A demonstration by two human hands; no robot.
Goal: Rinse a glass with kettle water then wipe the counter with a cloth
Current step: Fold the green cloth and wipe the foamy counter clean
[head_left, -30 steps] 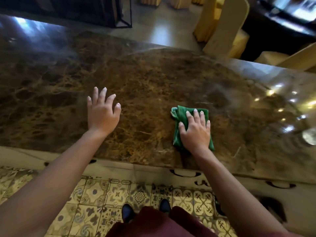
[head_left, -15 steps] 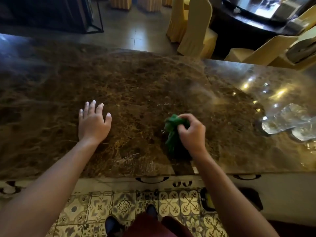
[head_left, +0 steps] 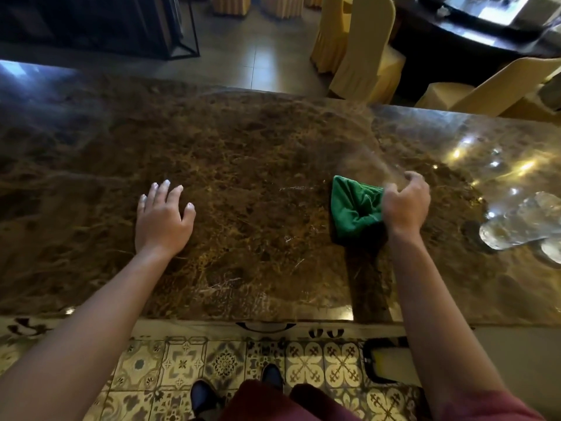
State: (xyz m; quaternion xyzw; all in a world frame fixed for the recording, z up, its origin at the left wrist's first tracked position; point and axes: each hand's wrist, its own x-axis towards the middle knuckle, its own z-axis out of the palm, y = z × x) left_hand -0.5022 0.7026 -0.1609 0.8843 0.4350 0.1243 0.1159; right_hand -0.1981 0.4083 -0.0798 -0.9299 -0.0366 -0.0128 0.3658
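Patterned floor tiles (head_left: 224,363) and dark shoes (head_left: 202,396) are seen nearest, below the worktop (head_left: 243,165) edge. On the marble, the left hand (head_left: 162,217) is laid flat, fingers spread. The green cloth (head_left: 353,209) is bunched and gripped by the right hand (head_left: 405,205). Glasses (head_left: 522,221) lie blurred at the right edge. Covered chairs (head_left: 361,53) are set beyond.
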